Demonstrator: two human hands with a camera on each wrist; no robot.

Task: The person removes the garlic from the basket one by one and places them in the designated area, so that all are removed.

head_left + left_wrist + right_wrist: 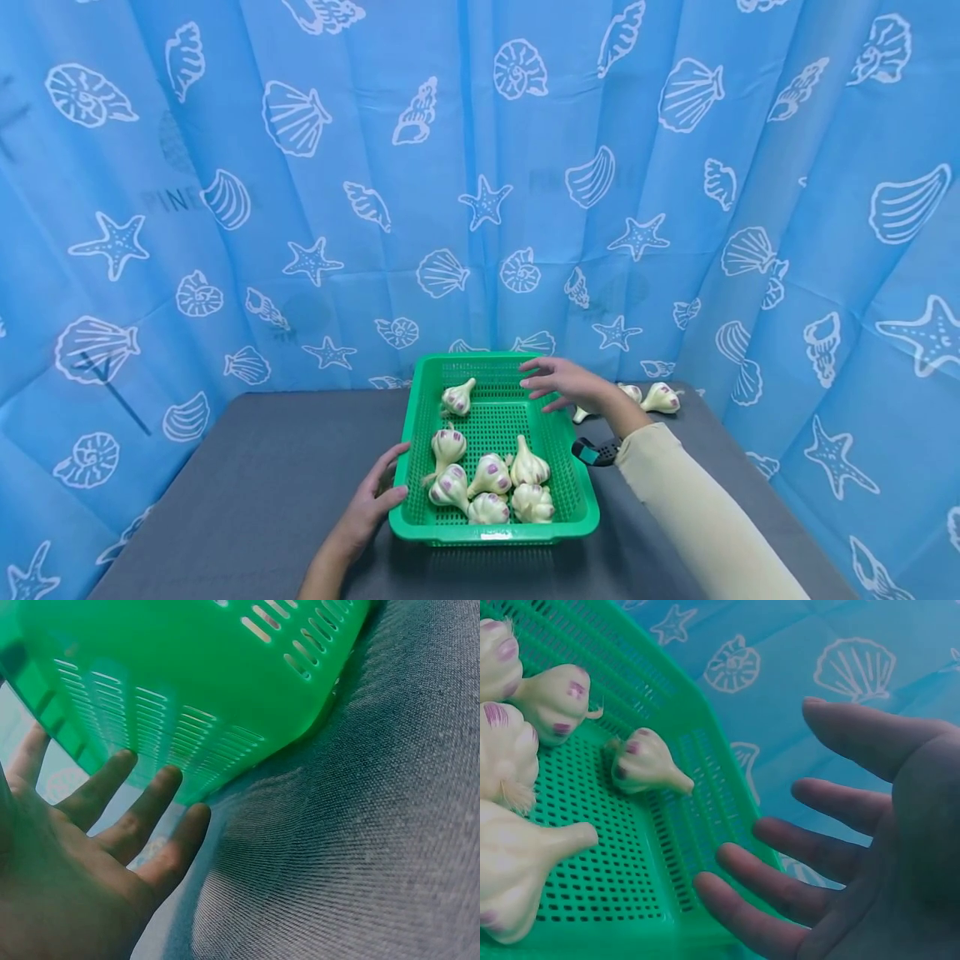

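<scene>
The left hand [363, 510] is at the left side of the green basket [431, 532], low and left of centre in the head view, its fingers spread and relaxed and the thumb by the rim. In the left wrist view four fingers extend beside the slotted outer wall; whether they touch it is hard to tell. The right hand [566, 385] hovers by the basket's upper right corner, open with fingers apart. A dark wristband [597, 452] sits on that wrist, below it a pale sleeve [686, 508].

The basket stands at the lower centre of the frame. Most of the garlic bulbs [489, 477] inside, white with purple patches, cluster at its lower end; a lone bulb [457, 398] lies near its upper left corner. More loose bulbs [662, 398] lie to the right of the basket, partly behind the right hand and wrist.

All rest on a grey surface [285, 475]. Behind, a blue curtain [480, 133] printed with white shells and starfish fills the upper frame.
</scene>
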